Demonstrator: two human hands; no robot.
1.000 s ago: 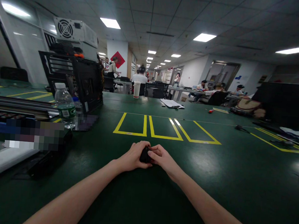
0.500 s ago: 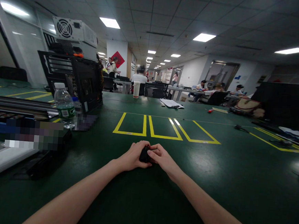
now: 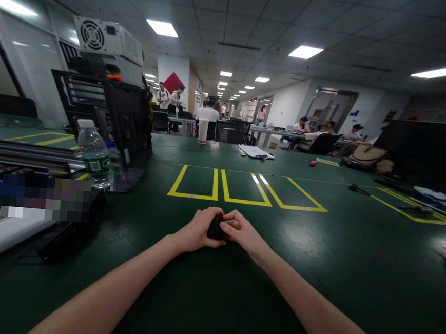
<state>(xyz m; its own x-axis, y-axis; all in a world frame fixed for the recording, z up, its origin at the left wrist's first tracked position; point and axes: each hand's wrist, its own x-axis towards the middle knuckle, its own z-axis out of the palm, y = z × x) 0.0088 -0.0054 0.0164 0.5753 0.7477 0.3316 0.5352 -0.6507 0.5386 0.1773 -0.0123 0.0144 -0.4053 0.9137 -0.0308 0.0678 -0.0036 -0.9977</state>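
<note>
A small black object (image 3: 215,227) is held between my two hands, low over the green table (image 3: 221,290); its kind is too dark to make out. My left hand (image 3: 198,230) wraps round it from the left, thumb below and fingers over the top. From the right, my right hand (image 3: 241,231) pinches at its side with thumb and fingers. Part of the object is covered by the fingers. Just beyond my hands, yellow tape outlines (image 3: 242,202) mark the tabletop.
To the left stand a water bottle (image 3: 94,157) and an open computer case (image 3: 128,118) with a power supply (image 3: 109,37) on top. A white cup (image 3: 202,131) and a clipboard (image 3: 255,152) lie further back. Several people sit or stand in the background.
Both hands keep their hold on the black object, with hardly any movement. The whole view has shifted slightly, and people in the background have moved.
</note>
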